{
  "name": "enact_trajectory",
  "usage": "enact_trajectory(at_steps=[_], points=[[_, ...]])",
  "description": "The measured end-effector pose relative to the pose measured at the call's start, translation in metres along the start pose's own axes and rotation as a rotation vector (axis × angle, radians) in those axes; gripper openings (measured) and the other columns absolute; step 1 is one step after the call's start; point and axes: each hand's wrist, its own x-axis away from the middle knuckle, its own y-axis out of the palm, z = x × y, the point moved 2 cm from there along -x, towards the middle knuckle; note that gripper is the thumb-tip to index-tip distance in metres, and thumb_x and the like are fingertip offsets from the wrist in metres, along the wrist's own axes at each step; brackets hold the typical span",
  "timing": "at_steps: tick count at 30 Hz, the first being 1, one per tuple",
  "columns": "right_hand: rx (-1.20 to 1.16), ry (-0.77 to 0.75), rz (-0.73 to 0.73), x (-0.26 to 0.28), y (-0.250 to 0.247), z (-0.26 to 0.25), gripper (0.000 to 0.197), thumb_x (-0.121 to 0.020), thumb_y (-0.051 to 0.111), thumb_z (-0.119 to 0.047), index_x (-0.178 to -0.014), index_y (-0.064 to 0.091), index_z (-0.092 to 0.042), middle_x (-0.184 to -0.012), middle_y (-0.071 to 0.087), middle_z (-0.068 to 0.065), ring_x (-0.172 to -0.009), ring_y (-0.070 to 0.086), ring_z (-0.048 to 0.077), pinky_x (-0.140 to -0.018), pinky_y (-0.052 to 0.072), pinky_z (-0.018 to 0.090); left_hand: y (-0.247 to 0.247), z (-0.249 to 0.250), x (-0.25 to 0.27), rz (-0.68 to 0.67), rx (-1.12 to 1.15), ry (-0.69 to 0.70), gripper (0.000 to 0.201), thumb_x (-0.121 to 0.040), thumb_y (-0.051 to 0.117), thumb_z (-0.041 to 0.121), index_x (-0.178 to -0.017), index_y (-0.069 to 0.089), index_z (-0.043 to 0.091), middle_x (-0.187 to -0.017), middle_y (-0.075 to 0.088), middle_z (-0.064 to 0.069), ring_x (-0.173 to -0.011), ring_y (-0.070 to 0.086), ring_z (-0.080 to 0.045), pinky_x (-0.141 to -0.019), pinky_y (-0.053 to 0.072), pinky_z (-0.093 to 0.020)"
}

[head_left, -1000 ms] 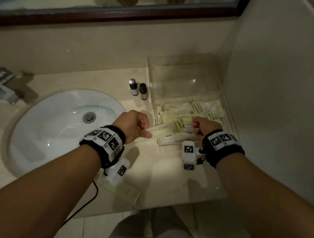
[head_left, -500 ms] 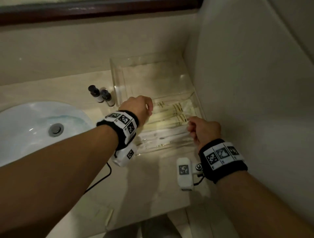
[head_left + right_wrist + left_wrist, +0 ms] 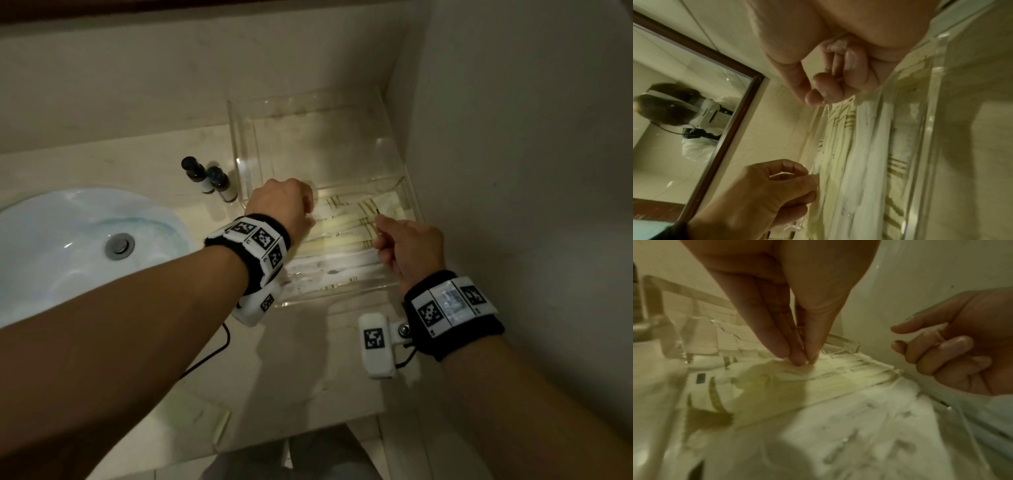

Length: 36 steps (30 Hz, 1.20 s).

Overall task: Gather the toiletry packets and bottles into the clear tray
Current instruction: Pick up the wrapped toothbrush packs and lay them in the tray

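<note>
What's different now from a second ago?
The left hand and right hand carried the wrapped packet forward and down into the clear tray; the left hand came in from beside the tray. Both still pinch its ends. The two small bottles stayed put.

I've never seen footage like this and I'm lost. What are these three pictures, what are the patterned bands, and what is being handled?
There is no machine here: a person works with bare hands and wears three cameras. The wide picture comes from a head camera looking down. The other two come from small white cameras strapped under each wrist, looking along the fingers. The patterned wristbands belong to that rig.

The surface is a bathroom counter with a sink, two dark-capped bottles and a clear tray holding long pale packets. The left hand pinches one end of a packet in the tray. The right hand seems to pinch the other end.
</note>
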Motion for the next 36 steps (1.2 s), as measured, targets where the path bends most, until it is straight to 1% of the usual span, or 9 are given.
enact_trajectory(at_steps=[6,9,12,15,18,24,28,31,36], points=[[0.035,-0.05,-0.054,0.016,0.019,0.0,0.02,-0.083,0.074,-0.022,-0.069,0.064,-0.012,-0.053,0.059,0.0,-0.04,0.043,0.011,-0.039,0.033,0.02,-0.02,-0.026,0.025,0.032,0.104,0.02,0.027,-0.084,0.079,0.031,-0.108,0.067,0.026,-0.091,0.069,0.008,-0.091,0.063,-0.017,-0.08,0.048,-0.027],[0.06,-0.052,-0.097,0.034,0.04,0.003,0.018,-0.083,0.074,-0.022,-0.075,0.063,-0.01,-0.054,0.059,0.0,-0.041,0.044,0.011,-0.039,0.032,0.019,-0.035,-0.049,0.046,0.08,0.246,-0.09,0.027,-0.082,0.082,0.03,-0.104,0.068,0.027,-0.091,0.069,0.009,-0.088,0.063,-0.014,-0.08,0.048,-0.025],[0.112,-0.081,-0.161,0.055,0.066,0.008,0.023,-0.083,0.074,-0.023,-0.066,0.06,-0.014,-0.053,0.06,0.0,-0.04,0.044,0.011,-0.037,0.032,0.019,-0.047,-0.077,0.072,0.147,0.361,-0.161,0.025,-0.078,0.085,0.032,-0.096,0.068,0.029,-0.09,0.072,0.006,-0.084,0.069,-0.015,-0.084,0.057,-0.031],[0.162,-0.099,-0.205,0.075,0.093,0.021,0.026,-0.082,0.074,-0.022,-0.062,0.059,-0.015,-0.053,0.06,0.001,-0.041,0.044,0.012,-0.039,0.033,0.02,-0.053,-0.109,0.105,0.195,0.501,-0.242,0.021,-0.077,0.086,0.03,-0.089,0.069,0.028,-0.08,0.075,0.006,-0.07,0.073,-0.013,-0.077,0.061,-0.033],[0.223,-0.126,-0.269,0.101,0.12,0.039,0.023,-0.082,0.074,-0.019,-0.064,0.06,-0.013,-0.052,0.059,0.001,-0.04,0.044,0.012,-0.038,0.033,0.02,-0.056,-0.147,0.147,0.286,0.645,-0.346,0.02,-0.081,0.084,0.027,-0.093,0.07,0.019,-0.073,0.073,0.004,-0.057,0.069,-0.006,-0.065,0.061,-0.024],[0.476,-0.139,-0.436,0.153,0.16,0.089,0.019,-0.077,0.081,-0.024,-0.075,0.071,-0.008,-0.056,0.063,0.001,-0.045,0.049,0.012,-0.041,0.038,0.02,-0.046,-0.222,0.228,0.428,0.784,-0.525,0.019,-0.082,0.082,0.029,-0.091,0.072,0.016,-0.075,0.074,0.0,-0.056,0.072,-0.009,-0.06,0.061,-0.025],[0.761,-0.159,-0.541,0.176,0.181,0.129,0.026,-0.067,0.088,-0.032,-0.076,0.074,-0.013,-0.072,0.073,0.001,-0.068,0.068,0.014,-0.059,0.055,0.026,-0.039,-0.249,0.267,0.494,0.848,-0.578,0.015,-0.083,0.079,0.029,-0.087,0.073,0.016,-0.074,0.074,-0.001,-0.054,0.071,-0.01,-0.058,0.061,-0.026],[0.971,-0.223,-0.532,0.187,0.192,0.146,0.04,-0.06,0.089,-0.043,-0.088,0.075,-0.018,-0.088,0.072,-0.002,-0.084,0.068,0.016,-0.077,0.058,0.031,-0.033,-0.262,0.29,0.52,0.897,-0.604,0.013,-0.083,0.079,0.028,-0.084,0.074,0.016,-0.072,0.073,-0.001,-0.054,0.071,-0.012,-0.06,0.063,-0.032],[1.254,-0.393,-0.499,0.196,0.202,0.161,0.057,-0.055,0.088,-0.052,-0.101,0.072,-0.023,-0.1,0.069,-0.001,-0.091,0.065,0.018,-0.079,0.053,0.027,-0.017,-0.276,0.321,0.525,0.961,-0.648,0.014,-0.084,0.079,0.028,-0.082,0.073,0.015,-0.07,0.072,-0.002,-0.054,0.07,-0.013,-0.062,0.064,-0.036]])
